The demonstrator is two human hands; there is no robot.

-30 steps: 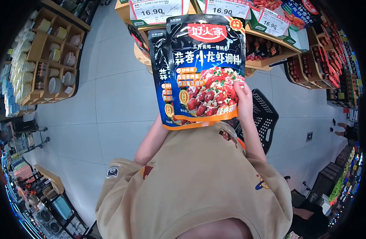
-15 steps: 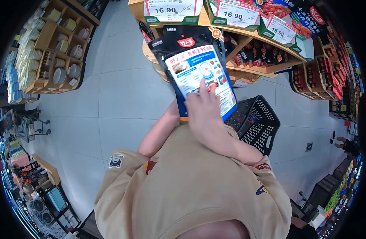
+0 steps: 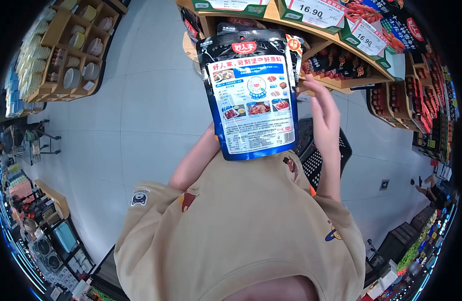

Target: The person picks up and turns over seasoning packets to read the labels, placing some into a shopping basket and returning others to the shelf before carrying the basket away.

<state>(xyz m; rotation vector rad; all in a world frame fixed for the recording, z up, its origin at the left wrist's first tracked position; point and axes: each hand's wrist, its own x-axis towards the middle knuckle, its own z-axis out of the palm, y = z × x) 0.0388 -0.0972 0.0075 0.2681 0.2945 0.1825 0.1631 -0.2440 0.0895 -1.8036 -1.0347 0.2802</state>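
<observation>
Showing its back label, pouch [image 3: 251,95] is out of basket [image 3: 313,168] below right hand [image 3: 326,118], fingers spread nearby, empty; left hand hidden, grip can't be told.

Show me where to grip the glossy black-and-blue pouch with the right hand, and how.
Best pinch the glossy black-and-blue pouch by its right edge, from the right: it looks thin and broad, and the open right hand is beside that edge.

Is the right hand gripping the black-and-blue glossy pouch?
No, the right hand is open beside the pouch, with a gap showing between its thumb and the pouch's edge.
</observation>
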